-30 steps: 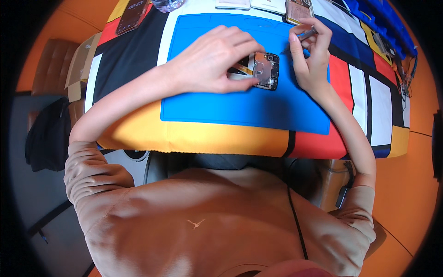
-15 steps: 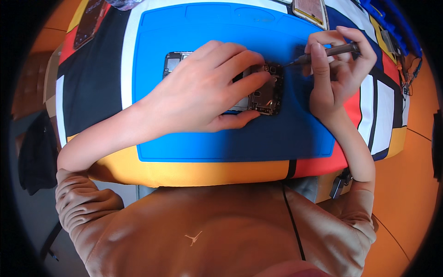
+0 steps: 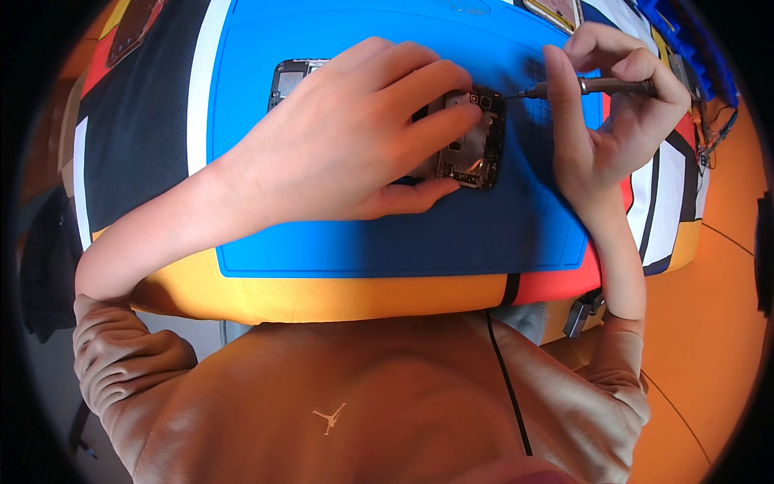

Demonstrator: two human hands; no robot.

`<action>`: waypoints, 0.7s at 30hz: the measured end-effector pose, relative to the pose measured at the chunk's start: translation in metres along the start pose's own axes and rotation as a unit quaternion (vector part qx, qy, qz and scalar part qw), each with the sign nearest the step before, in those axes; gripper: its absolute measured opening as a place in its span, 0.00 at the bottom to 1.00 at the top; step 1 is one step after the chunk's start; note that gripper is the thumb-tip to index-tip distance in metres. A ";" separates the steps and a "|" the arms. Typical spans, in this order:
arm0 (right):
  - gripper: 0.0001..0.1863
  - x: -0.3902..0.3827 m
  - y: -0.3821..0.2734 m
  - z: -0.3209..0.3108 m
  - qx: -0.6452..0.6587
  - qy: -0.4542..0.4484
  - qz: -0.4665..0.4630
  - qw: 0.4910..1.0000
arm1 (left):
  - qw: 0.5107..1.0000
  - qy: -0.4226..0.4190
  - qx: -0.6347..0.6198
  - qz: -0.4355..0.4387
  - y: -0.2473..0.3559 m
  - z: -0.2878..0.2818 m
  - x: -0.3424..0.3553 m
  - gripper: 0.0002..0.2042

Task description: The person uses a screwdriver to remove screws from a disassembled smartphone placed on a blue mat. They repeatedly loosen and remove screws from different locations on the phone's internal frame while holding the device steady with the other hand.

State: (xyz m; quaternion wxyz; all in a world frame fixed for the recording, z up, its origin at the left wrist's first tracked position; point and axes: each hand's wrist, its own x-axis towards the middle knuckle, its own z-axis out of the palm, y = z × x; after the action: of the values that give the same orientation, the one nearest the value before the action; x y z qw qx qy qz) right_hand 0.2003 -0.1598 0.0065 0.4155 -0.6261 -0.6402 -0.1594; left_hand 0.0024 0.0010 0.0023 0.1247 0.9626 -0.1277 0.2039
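Note:
An opened smartphone (image 3: 480, 149) with its board and small parts exposed lies across the blue mat (image 3: 403, 246). My left hand (image 3: 363, 133) lies over it from the left, fingers curled round the edges and onto the board, hiding much of its middle and left. My right hand (image 3: 613, 129) is just right of the phone, closed on a slim dark screwdriver (image 3: 597, 85) held almost level. The screwdriver's fine tip points left at the phone's top right corner, beside the camera part (image 3: 480, 102); whether it touches cannot be made out.
A dark phone (image 3: 129, 32) lies at the upper left. Another opened phone (image 3: 556, 14) sits behind the mat. A blue parts bin (image 3: 673, 36) and some cables (image 3: 717, 137) are at the right. The colour-block cloth (image 3: 355, 298) covers the table to its front edge.
The view has shifted, showing the hands larger. My left fingers now spread further over the phone. My right hand has turned the screwdriver level and brought its tip to the phone's top right corner.

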 end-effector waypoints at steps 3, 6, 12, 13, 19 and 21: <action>0.19 0.030 -0.002 0.011 -0.066 0.064 -0.113 0.989 | 1.000 0.004 -0.008 0.002 -0.001 0.001 -0.001 0.28; 0.12 0.044 0.001 0.020 -0.139 0.132 -0.197 0.962 | 1.000 0.014 -0.005 0.009 -0.001 0.001 -0.002 0.28; 0.20 0.004 -0.004 -0.019 -0.018 -0.053 -0.045 0.997 | 1.000 0.013 -0.022 0.010 -0.001 0.001 -0.002 0.28; 0.20 0.002 -0.001 -0.022 -0.005 -0.063 -0.043 0.997 | 1.000 0.014 -0.019 0.011 -0.001 0.001 -0.002 0.28; 0.20 0.009 -0.001 -0.022 0.045 -0.071 -0.053 0.995 | 1.000 0.012 -0.014 0.008 -0.001 0.001 -0.001 0.28; 0.21 0.008 -0.006 -0.019 0.014 -0.062 -0.041 0.997 | 1.000 0.001 -0.006 0.004 0.000 0.001 -0.002 0.28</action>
State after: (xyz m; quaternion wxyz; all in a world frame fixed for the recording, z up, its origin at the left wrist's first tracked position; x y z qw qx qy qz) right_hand 0.2021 -0.1692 0.0261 0.3771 -0.6022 -0.6919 -0.1283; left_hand 0.0008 0.0010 0.0007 0.1295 0.9612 -0.1327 0.2042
